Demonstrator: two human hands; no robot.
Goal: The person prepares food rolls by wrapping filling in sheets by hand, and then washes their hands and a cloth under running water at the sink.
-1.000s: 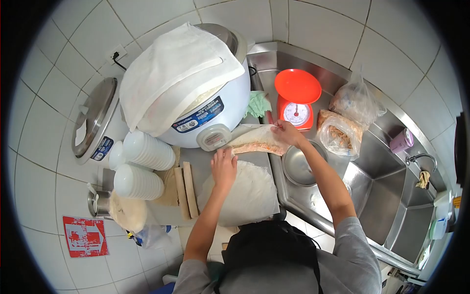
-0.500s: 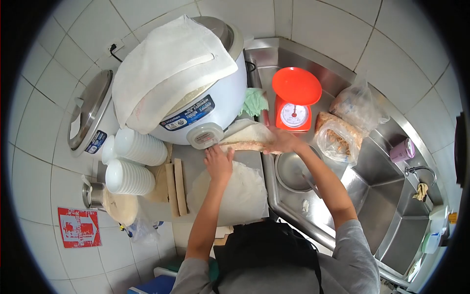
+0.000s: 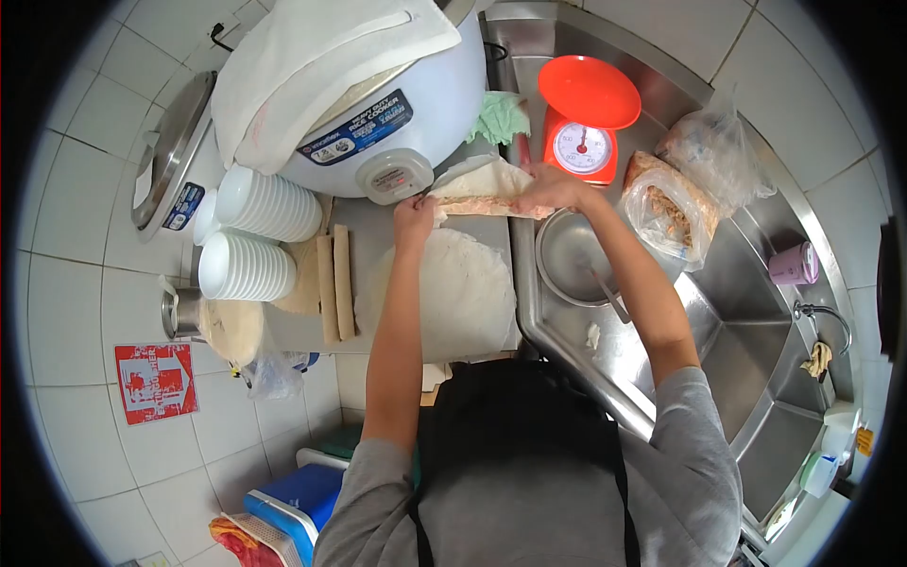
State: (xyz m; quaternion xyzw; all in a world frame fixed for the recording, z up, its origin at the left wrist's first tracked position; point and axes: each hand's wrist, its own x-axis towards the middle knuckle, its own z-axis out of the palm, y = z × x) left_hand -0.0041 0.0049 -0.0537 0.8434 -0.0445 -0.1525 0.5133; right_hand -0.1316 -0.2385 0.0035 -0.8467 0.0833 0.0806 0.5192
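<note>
A pale wrapper sheet (image 3: 482,179) lies at the back of the steel counter, with a strip of pinkish filling (image 3: 477,205) along its near side. My left hand (image 3: 414,216) is closed on the wrapper's left end. At the right end, my right hand (image 3: 553,188) has its fingers closed on the wrapper and filling. Nearer to me is a round stack of wrapper sheets (image 3: 458,288). Two finished-looking rolls (image 3: 334,283) lie side by side to the left of that stack.
A large rice cooker (image 3: 439,104) stands behind the wrapper. Stacked white bowls (image 3: 248,267) are at left. Right are a red scale (image 3: 581,142), a metal bowl (image 3: 574,257), a bag of filling (image 3: 669,210) and a sink (image 3: 727,331).
The camera view has tilted down. My left hand has gone from resting with spread fingers to closing on the wrapper's left end. My right hand stays at the right end.
</note>
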